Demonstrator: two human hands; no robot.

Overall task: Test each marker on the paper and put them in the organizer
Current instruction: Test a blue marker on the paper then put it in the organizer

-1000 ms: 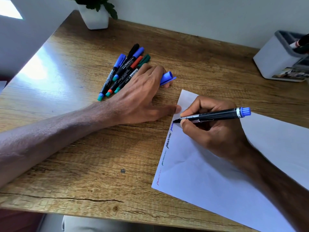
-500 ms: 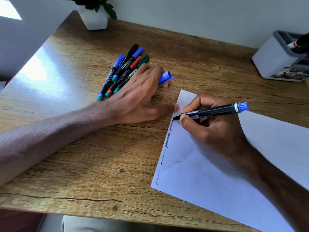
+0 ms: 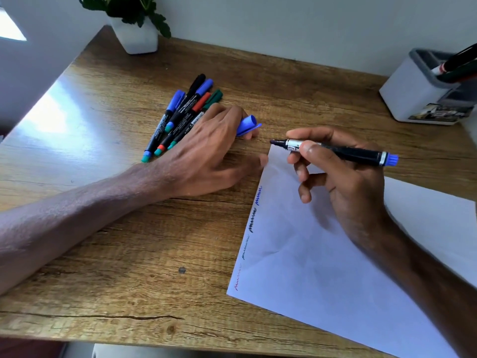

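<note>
I have the right hand point(image 3: 343, 177) pinching the uncapped blue marker point(image 3: 338, 151) between thumb and forefinger, the other fingers loosely curled; its tip hangs just past the far left corner of the paper point(image 3: 335, 267), clear of the sheet, pointing left toward the cap, which I judge suits recapping next. The left hand point(image 3: 206, 153) lies on the wooden desk point(image 3: 103, 254), fingers bent over the blue cap point(image 3: 247, 124), which pokes out at the fingertips, while the thumb reaches to the paper's corner, probably to keep the sheet from sliding. Down the paper's left edge runs a column of squiggles point(image 3: 251, 223): red nearest me, then dark ones, then blue at the far end, so I take the blue test as done. The untested markers point(image 3: 180, 117) sit in a fanned bunch just left of the left hand, partly under its fingers, handy for the next pick. The white organizer point(image 3: 413, 91) stands at the far right, well apart from the paper, with a few pens already poking out of it
</note>
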